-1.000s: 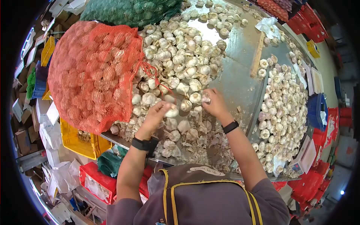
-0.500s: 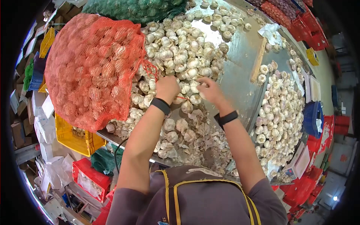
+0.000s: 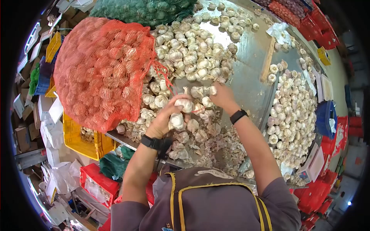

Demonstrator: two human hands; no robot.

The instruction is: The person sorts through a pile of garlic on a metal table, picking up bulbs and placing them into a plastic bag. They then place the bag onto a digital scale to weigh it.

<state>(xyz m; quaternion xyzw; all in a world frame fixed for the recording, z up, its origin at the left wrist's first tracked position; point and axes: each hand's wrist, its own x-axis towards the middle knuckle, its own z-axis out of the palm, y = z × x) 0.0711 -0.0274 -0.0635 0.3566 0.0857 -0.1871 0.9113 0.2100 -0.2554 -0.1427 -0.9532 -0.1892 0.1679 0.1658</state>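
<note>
Steel table [image 3: 246,65] in a crowded packing area, crates stacked on the floor all round.

Left hand [image 3: 167,117]: fingers curled closed over a garlic bulb [image 3: 185,104], held just above the heap. A second bulb [image 3: 177,121] sits against the palm; cannot tell if it is gripped or only touched.

Right hand [image 3: 222,97]: fingertips pinched shut on a small bulb [image 3: 212,90] at the edge of the loose pile [image 3: 192,50]. Both hands are near each other, over the table's near side. Dark band on each wrist.

Directly under and toward the body: a litter of papery skins [image 3: 216,144] mixed with a few bulbs, so a fair number look already handled.

Further out: the loose pile runs up the table, many bulbs deep, touching the mouth of a red net sack [image 3: 100,69] that lies bulging and mostly full. A green net sack [image 3: 146,9] behind it appears unopened.

To the right, past a wooden slat [image 3: 267,61] and a metal divider, a separate bed of garlic [image 3: 293,104] is thickly covered.

Judgement: work is well under way but far from done. One bed is filled, while the pile, the red sack and the green sack all remain.

Below the table edge: yellow crate [image 3: 79,138], red crate [image 3: 94,181].
</note>
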